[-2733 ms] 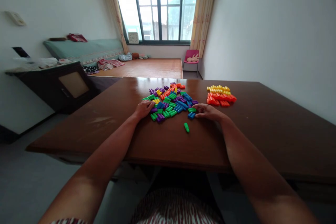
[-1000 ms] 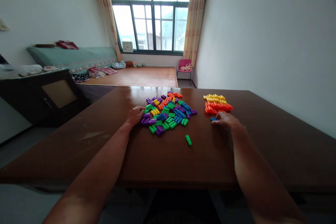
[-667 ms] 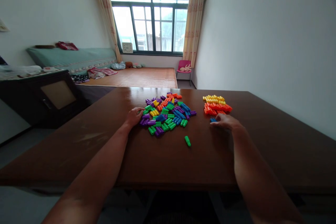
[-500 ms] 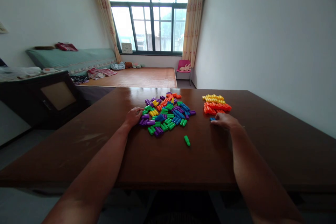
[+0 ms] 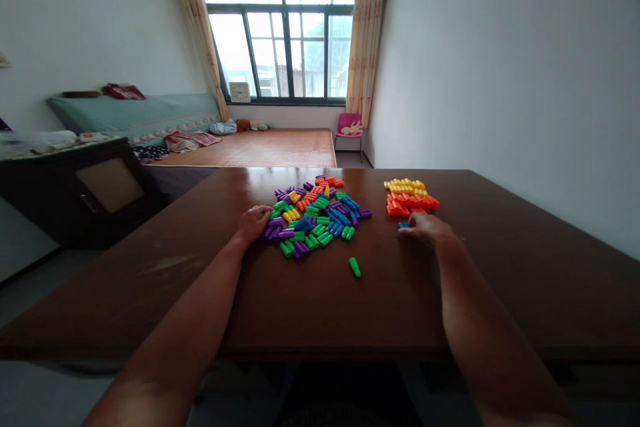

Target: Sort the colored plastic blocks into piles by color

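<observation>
R hand (image 5: pixel 429 227) is low at the table (image 5: pixel 175 307), grip apparently clamped on blue pcs (image 5: pixel 403 225) just nearside of the orange rows (image 5: pixel 411 203), prob. to keep them flat & aligned. L hand (image 5: pixel 251 222), fingers curled, is at the mixed pile's (image 5: pixel 303 224) L edge, maybe steadying it; can't tell if its grip holds anything.

I'm looking at a glossy dark-brown wooden table (image 5: pixel 300 307), and on it there's a loose pile of small purple, green, blue, orange and yellow plastic pieces (image 5: pixel 320 221). One green bullet-shaped plastic piece (image 5: pixel 355 267) lies nearer me; over right, yellow plastic pieces (image 5: pixel 406 186) sit just beyond orange-red plastic pieces (image 5: pixel 411 204), a blue plastic piece (image 5: pixel 403 225) nearer.
</observation>
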Available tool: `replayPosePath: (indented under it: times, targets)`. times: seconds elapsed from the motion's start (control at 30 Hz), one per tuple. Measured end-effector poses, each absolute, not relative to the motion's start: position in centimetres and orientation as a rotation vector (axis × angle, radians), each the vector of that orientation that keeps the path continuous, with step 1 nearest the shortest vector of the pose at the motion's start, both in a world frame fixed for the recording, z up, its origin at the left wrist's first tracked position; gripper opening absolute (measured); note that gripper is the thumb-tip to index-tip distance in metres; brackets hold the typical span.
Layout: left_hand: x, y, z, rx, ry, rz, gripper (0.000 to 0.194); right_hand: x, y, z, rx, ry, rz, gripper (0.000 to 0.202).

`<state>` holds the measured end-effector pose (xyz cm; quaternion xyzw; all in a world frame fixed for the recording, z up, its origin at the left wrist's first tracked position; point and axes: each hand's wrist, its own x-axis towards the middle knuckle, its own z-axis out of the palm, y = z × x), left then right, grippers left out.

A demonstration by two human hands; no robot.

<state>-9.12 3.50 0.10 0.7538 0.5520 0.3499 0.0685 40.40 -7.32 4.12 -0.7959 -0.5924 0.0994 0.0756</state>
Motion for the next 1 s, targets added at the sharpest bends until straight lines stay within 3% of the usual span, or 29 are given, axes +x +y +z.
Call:
replayPosePath:
  times: [1.0]
  targets:
    - [-9.01,3.24,0.46,2.263,1.658,1.053,0.034,40.87,-6.97,3.62,-2.345,-1.801,0.315,0.035]
